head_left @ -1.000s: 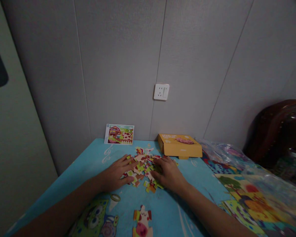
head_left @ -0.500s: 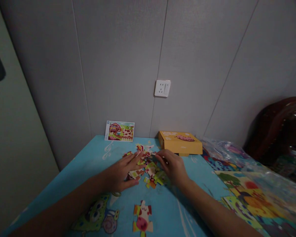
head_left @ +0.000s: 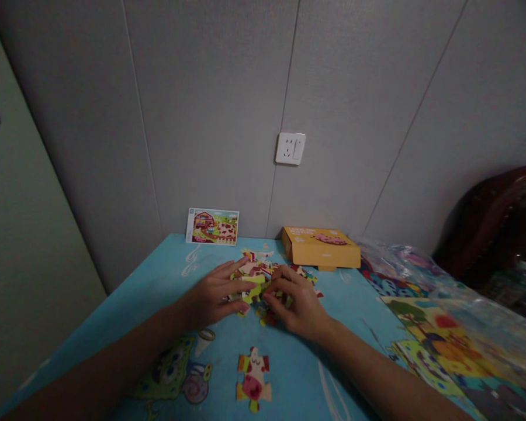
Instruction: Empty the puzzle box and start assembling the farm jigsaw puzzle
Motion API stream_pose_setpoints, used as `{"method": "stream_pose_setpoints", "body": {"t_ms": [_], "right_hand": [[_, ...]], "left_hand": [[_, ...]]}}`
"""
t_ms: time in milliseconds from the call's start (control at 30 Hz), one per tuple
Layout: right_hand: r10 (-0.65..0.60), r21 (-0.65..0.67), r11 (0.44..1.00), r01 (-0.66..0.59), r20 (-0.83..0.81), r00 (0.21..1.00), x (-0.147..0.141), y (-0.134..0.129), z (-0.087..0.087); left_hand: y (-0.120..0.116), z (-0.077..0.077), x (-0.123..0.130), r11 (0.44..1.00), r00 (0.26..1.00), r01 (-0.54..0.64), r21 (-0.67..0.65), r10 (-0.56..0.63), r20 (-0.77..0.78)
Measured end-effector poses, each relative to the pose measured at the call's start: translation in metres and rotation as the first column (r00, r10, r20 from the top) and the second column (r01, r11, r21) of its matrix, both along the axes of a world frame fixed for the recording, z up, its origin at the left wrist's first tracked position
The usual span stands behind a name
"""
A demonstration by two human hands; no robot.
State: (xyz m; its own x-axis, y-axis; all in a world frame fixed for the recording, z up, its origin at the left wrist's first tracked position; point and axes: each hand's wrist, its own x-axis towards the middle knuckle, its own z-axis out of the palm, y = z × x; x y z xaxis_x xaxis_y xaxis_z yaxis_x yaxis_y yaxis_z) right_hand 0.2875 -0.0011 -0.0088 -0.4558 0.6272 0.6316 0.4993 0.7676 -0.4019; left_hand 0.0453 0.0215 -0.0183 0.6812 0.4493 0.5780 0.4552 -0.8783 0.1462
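Loose jigsaw pieces [head_left: 256, 269] lie heaped on the blue tabletop, partly covered by my hands. My left hand [head_left: 217, 294] rests at the left side of the heap with its fingers spread, the fingertips on the pieces. From the right, my right hand [head_left: 297, 301] reaches into the heap, thumb and fingers pinched at the edge of a yellow-green puzzle piece [head_left: 255, 287]. That piece lies between the two hands. Closer to me, joined puzzle pieces [head_left: 253, 380] showing a cow's head lie apart from the heap.
A picture card [head_left: 214, 227] of a farm leans against the wall at the back. Right of it stands a yellow box [head_left: 324, 256]. Colourful picture sheets [head_left: 447, 339] and clear plastic wrapping [head_left: 499, 333] cover the table's right side. The blue tablecloth [head_left: 158, 280] has printed cartoon figures.
My right hand has come left and slightly toward me, to the yellow-green piece. Pieces it had covered at the right of the heap now show. My left hand has shifted slightly.
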Motion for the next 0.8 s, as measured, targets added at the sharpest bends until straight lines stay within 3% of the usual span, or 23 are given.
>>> {"method": "stream_pose_setpoints", "body": {"t_ms": [267,467,667,800], "right_hand": [[-0.146,-0.111,0.983,0.149,0.033,0.989,0.001,0.003,-0.003],[0.027,-0.122,0.992,-0.014,0.101,0.995,-0.001,-0.004,0.002],[0.056,-0.172,0.985,-0.032,0.134,0.989,-0.004,-0.005,0.004],[0.054,-0.209,0.978,-0.021,0.151,0.987,-0.004,-0.003,0.001]], "left_hand": [[0.000,-0.002,0.001,0.999,0.998,0.054,-0.005,-0.054,0.027],[-0.001,-0.002,0.001,1.000,0.989,-0.020,0.008,0.019,0.146],[-0.001,0.009,0.005,0.992,0.990,0.091,0.091,-0.100,0.099],[-0.003,0.009,0.006,0.993,0.986,0.084,0.085,-0.096,0.140]]}}
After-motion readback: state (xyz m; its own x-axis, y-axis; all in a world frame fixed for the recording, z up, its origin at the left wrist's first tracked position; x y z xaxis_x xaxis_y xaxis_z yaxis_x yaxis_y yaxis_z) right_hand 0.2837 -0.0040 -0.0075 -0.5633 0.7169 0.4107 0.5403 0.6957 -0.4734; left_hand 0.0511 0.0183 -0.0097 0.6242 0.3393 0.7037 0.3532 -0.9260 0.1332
